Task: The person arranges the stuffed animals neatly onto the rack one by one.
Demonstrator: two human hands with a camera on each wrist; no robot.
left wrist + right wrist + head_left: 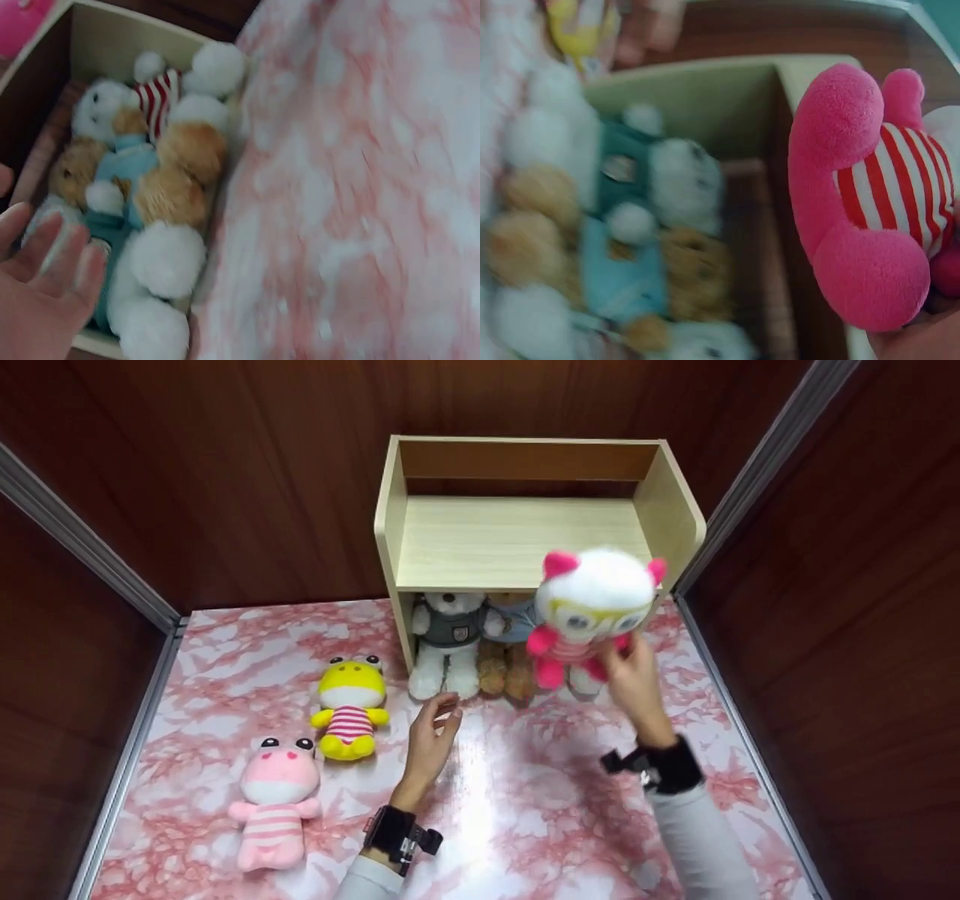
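My right hand [634, 679] grips a pink and white plush toy [596, 592] by its body, in front of the shelf's right side. It has yellow glasses and pink ears; its red-striped belly and pink legs [870, 292] show in the right wrist view. My left hand [433, 739] is raised with fingers loosely bent, holding nothing, near the feet of a white teddy bear [450, 645] in a dark green top. Beside that bear in the lower compartment sits a brown teddy bear [112, 172] in light blue. A white bear in red stripes [157, 97] sits at the other end.
The pale wooden shelf [517, 540] stands against the back wall, with a bare upper board. On the pink marbled floor at left lie a yellow plush frog [351, 709] and a pink plush toy [275, 802]. Dark wood panels enclose the sides.
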